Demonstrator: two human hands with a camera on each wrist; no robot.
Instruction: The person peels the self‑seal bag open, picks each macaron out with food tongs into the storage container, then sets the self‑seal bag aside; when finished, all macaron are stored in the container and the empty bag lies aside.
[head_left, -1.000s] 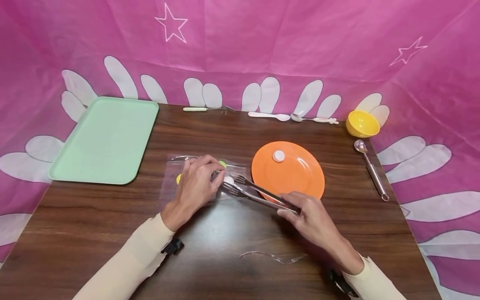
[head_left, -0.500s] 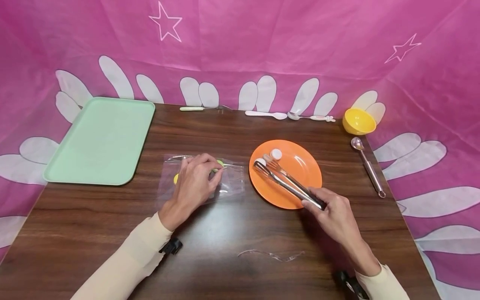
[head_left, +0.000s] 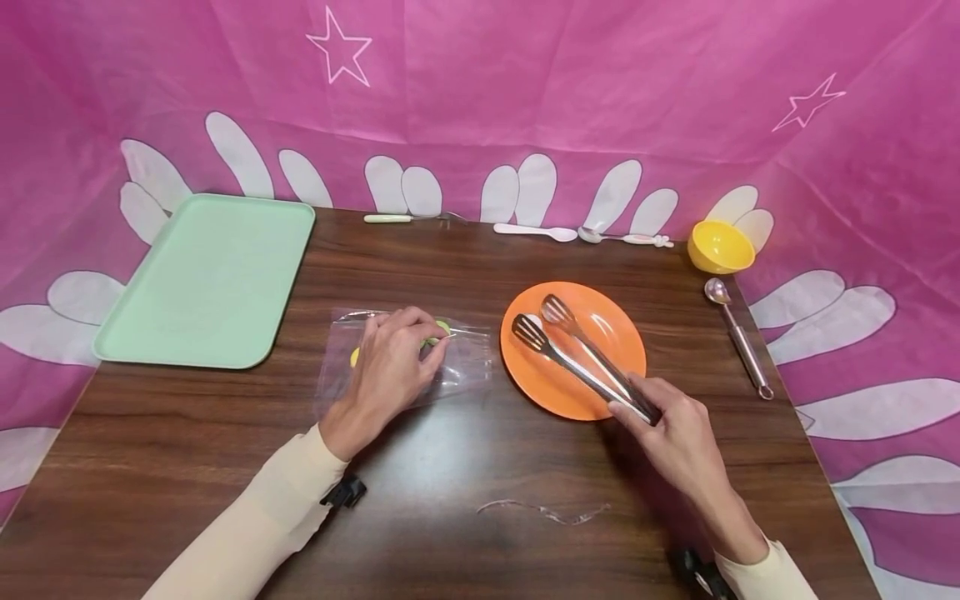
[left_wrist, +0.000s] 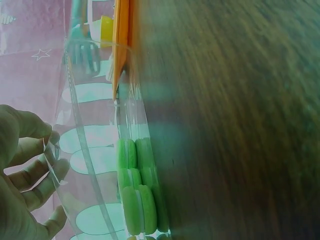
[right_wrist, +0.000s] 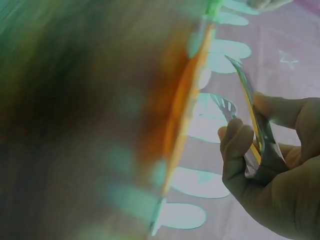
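My left hand pinches the upper edge of a clear plastic bag that lies on the table. In the left wrist view, several green macarons are inside the bag, and a yellow piece shows left of the hand in the head view. Metal tongs, their slotted ends spread apart, are gripped in my right hand. They hang over an orange plate. Part of a white macaron shows between the tong ends; the rest of what is there is hidden by the tongs.
A mint-green tray lies at left. Along the back edge are a fork, a white spoon and another spoon. A yellow bowl and an ice cream scoop stand at right. A clear strip lies in front.
My right hand has carried a white macaron in the tongs from the bag to the orange plate. The tongs have since spread and lifted slightly. My left hand has stayed at the bag.
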